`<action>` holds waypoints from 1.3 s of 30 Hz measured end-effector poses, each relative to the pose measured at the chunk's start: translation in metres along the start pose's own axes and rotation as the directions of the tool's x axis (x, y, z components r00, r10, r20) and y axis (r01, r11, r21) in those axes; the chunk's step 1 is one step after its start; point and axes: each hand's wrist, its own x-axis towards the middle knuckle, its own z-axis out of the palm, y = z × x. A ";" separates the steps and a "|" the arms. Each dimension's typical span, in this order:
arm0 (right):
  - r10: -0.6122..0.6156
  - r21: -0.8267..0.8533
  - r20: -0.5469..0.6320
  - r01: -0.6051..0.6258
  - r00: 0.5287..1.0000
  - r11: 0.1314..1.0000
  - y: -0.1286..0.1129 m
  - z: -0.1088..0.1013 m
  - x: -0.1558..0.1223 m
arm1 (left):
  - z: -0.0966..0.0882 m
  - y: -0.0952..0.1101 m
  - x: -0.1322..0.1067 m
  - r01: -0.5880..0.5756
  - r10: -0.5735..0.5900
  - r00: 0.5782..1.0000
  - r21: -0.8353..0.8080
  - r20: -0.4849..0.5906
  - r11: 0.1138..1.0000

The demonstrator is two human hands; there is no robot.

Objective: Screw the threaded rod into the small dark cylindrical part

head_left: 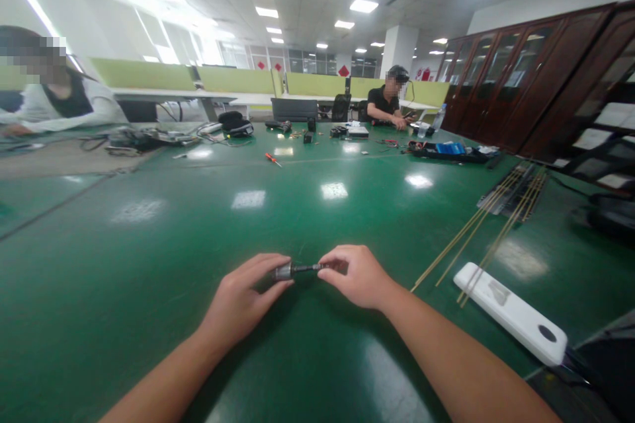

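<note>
Near the front middle of the green table (198, 225), both hands are on a small silver cylinder (284, 271) with a thin dark shaft (303, 268) pointing right. My left hand (248, 287) grips the cylinder between thumb and fingers. At the shaft's far end, my right hand (354, 272) pinches the tip with thumb and forefinger; a tiny piece there is mostly hidden by the fingertips. The whole part lies roughly level, just over the tabletop. Its exact kind is too small to make out.
To the right lie a white power strip (510, 314) and several thin yellowish rods (461, 234). Farther off are a red screwdriver (270, 158), a black tray (446, 153) and a black pouch (235, 124). One person (384, 102) sits across, another (64, 99) at the left.
</note>
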 end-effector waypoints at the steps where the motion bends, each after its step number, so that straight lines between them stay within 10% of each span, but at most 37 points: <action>1: 0.000 0.001 -0.001 0.000 1.000 1.000 0.000 0.000 0.000 | 0.000 0.000 0.000 -0.001 0.001 1.000 0.002 -0.002 1.000; 39: -0.013 -0.004 -0.017 0.013 1.000 1.000 0.006 -0.003 0.001 | 0.000 -0.006 -0.001 -0.019 0.019 1.000 0.015 0.020 1.000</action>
